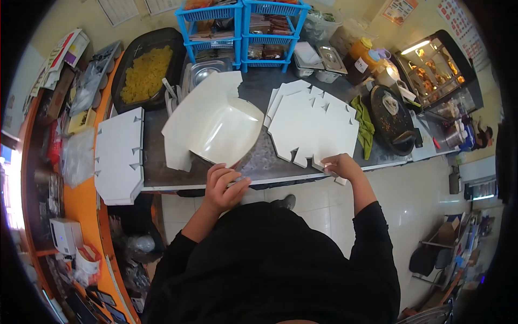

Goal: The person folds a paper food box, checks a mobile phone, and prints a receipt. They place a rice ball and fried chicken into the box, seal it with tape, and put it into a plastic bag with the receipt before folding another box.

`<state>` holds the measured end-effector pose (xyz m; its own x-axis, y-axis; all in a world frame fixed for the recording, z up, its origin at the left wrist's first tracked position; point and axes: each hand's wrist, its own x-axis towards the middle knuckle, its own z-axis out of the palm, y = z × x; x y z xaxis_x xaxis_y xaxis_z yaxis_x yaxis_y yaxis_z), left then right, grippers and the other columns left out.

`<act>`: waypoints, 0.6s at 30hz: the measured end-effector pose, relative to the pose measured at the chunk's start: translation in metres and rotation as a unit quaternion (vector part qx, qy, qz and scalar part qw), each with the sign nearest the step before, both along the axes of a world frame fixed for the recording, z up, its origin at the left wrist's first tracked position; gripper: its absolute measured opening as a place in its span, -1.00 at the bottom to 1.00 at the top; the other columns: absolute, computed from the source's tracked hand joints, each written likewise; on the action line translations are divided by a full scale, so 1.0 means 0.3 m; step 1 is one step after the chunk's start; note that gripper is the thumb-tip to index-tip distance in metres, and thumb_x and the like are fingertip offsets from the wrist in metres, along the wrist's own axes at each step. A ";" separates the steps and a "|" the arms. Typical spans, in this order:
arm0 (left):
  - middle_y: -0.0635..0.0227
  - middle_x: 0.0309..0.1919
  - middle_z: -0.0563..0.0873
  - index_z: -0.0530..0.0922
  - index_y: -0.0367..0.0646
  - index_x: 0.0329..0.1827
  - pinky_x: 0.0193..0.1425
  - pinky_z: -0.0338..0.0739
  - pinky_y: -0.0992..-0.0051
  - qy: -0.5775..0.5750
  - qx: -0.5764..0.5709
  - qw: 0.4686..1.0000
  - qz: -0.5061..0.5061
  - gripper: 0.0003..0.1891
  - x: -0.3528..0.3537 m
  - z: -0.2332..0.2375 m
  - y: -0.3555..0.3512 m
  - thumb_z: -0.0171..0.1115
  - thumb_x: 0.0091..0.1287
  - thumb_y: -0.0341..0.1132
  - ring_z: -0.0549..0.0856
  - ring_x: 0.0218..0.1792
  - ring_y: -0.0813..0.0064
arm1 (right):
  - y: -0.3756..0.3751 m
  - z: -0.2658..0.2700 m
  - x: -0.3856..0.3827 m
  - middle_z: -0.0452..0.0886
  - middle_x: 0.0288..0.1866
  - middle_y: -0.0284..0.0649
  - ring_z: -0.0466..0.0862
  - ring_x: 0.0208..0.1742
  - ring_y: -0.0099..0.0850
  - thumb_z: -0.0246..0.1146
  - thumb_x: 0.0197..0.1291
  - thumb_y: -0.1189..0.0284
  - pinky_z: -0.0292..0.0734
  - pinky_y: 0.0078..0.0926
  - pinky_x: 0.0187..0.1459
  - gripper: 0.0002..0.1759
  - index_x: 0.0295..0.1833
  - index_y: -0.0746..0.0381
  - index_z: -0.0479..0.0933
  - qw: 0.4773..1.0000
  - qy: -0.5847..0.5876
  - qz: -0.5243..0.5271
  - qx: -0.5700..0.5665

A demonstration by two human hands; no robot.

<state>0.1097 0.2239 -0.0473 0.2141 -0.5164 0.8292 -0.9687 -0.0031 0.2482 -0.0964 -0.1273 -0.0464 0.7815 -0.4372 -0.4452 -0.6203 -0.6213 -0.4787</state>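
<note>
A partly folded white cardboard piece [226, 129] with a glossy curved inner face stands on the dark counter, left of centre. At its lower edge is my left hand [224, 189], its fingers apart and partly curled. To the right, several flat white cardboard sheets [310, 127] with notched edges lie stacked. My right hand [341, 166] pinches the near corner of this stack with thumb and fingers. Another stack of white cardboard [120, 156] lies at the counter's left end.
Behind are blue plastic racks [243, 35], a black tray of yellow food [148, 70] and a metal container [208, 70]. A green cloth [365, 127], an oval dark pan [389, 121], sauce bottles [362, 59] and a lit display case [434, 70] stand right.
</note>
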 end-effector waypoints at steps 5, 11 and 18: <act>0.37 -0.21 0.62 0.66 -0.04 -0.20 0.00 0.56 0.22 0.041 0.012 0.996 -0.079 -0.72 -0.137 0.074 -0.202 0.48 0.00 -0.43 0.60 -0.19 0.31 | -0.136 -0.053 -0.010 0.71 -0.27 -0.07 0.69 -0.27 -0.15 0.32 0.16 0.38 0.55 -0.32 -0.17 -0.78 -0.09 0.16 0.68 0.993 -0.093 0.073 0.016; 0.36 -0.16 0.63 0.62 -0.09 -0.09 0.01 0.55 0.25 0.059 0.029 0.990 -0.125 -0.64 -0.276 0.107 -0.432 0.49 0.00 -0.44 0.61 -0.14 0.29 | -0.088 0.103 -0.012 0.67 -0.24 -0.13 0.66 -0.22 -0.10 0.17 0.24 0.48 0.55 -0.26 -0.21 -0.87 -0.11 0.18 0.55 0.931 -0.319 0.050 -0.170; 0.21 -0.25 0.69 0.63 -0.20 -0.12 -0.09 0.57 0.36 0.287 0.265 0.913 -0.120 -0.72 -0.467 0.200 -0.647 0.42 0.14 -0.31 0.66 -0.25 0.21 | -0.012 0.260 -0.154 0.67 -0.29 -0.18 0.66 -0.24 -0.15 0.17 0.16 0.49 0.53 -0.21 -0.26 -0.84 -0.15 0.14 0.60 0.948 -0.104 0.301 0.019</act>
<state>-0.0305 0.0298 0.0127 0.3621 -0.9015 0.2370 -0.6685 -0.0739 0.7401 -0.1426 -0.1310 0.0315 0.9567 0.1293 -0.2608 -0.0486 -0.8123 -0.5812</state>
